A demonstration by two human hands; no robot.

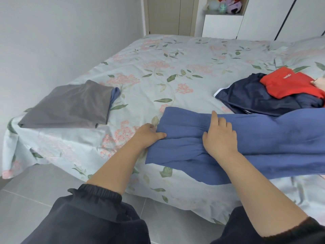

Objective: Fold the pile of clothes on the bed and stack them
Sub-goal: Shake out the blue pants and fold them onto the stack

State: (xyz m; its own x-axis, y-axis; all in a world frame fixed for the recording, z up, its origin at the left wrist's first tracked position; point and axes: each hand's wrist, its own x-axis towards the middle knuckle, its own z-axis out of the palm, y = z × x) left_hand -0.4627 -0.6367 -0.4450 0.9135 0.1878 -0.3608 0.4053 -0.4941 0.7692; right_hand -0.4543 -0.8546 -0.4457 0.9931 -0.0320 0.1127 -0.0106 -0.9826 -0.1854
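A long blue garment (pixel 274 148) lies across the near edge of the bed (pixel 168 67), running off to the right. My left hand (pixel 149 134) pinches its left end, thumb on top and fingers tucked under the cloth. My right hand (pixel 219 136) rests flat on the garment just to the right, fingers spread and pressing the fabric down. At the left corner of the bed sits a folded stack: a grey piece (pixel 70 106) on top of a blue one (pixel 115 93). At the right lies an unfolded pile, a red garment (pixel 290 83) over a navy one (pixel 255 99).
The bed has a pale floral sheet that hangs over its near edge (pixel 175 194). Grey tiled floor (pixel 31 196) lies below at the left. A white wall runs along the bed's left side. Cupboards and a shelf with soft toys (pixel 226 5) stand beyond the bed.
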